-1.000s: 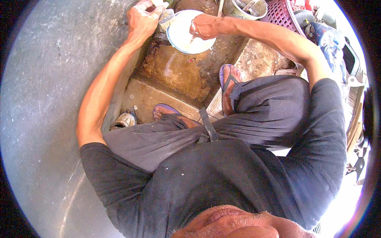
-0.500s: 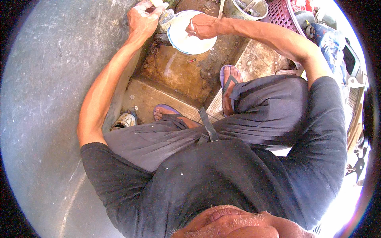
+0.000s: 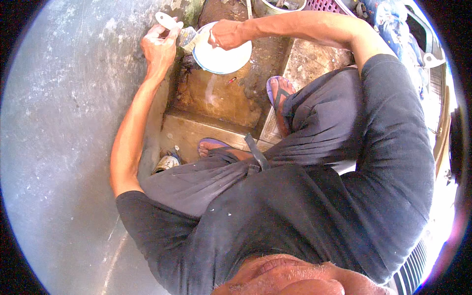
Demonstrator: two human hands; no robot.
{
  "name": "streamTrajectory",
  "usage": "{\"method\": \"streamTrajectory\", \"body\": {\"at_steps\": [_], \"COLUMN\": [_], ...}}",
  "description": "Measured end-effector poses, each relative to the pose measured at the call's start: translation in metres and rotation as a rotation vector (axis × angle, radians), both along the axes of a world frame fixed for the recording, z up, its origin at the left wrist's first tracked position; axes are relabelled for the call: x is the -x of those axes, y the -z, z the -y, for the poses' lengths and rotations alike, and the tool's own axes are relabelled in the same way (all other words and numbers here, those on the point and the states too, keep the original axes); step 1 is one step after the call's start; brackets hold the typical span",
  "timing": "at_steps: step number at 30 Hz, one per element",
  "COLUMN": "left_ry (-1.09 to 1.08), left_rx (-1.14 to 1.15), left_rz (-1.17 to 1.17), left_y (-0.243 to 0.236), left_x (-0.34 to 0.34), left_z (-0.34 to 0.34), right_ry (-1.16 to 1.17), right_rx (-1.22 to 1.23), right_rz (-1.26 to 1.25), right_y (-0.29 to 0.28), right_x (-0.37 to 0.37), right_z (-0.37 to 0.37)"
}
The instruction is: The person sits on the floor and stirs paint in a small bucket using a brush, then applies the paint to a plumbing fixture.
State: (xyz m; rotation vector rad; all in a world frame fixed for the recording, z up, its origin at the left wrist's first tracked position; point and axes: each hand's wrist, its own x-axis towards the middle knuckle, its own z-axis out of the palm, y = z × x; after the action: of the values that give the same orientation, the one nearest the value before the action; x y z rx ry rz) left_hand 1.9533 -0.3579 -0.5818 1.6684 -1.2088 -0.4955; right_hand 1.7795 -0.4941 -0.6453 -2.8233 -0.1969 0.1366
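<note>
A paintbrush with a white handle (image 3: 167, 20) is in my left hand (image 3: 160, 49), its fingers closed round it beside the wall. The brush's pale bristle end points toward the rim of a round white tub (image 3: 223, 59). White smears mark the fingers of both hands. My right hand (image 3: 227, 35) is closed at the far side of the tub, over its white contents, and seems to grip its rim. The exact hold of the fingers is hidden.
A grey, stained wall (image 3: 73, 98) rises along the left. Under the tub lies a wet, brown floor recess (image 3: 216, 98) with a raised tiled edge. A bucket (image 3: 280, 5) and a pink basket (image 3: 322, 5) stand at the far right. A small can (image 3: 167, 162) sits by my left knee.
The view has shifted. My right hand and the tub have moved left together, and my left hand has come nearer with the brush, whose handle now shows more fully.
</note>
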Motion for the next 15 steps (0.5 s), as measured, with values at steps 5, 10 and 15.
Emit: {"method": "streamTrajectory", "body": {"at_steps": [5, 10, 15], "left_ry": [-0.003, -0.014, -0.012], "left_rx": [0.001, 0.024, 0.009], "left_rz": [-0.115, -0.093, -0.096], "left_y": [0.007, 0.006, 0.012], "left_x": [-0.003, -0.006, -0.006], "left_z": [-0.001, -0.002, 0.0], "right_ry": [-0.151, 0.113, 0.116], "right_rx": [0.27, 0.326, 0.033], "right_rz": [-0.242, -0.055, -0.02], "right_y": [-0.01, -0.009, 0.003], "right_x": [-0.001, 0.001, 0.002], "right_z": [0.004, 0.019, 0.005]}}
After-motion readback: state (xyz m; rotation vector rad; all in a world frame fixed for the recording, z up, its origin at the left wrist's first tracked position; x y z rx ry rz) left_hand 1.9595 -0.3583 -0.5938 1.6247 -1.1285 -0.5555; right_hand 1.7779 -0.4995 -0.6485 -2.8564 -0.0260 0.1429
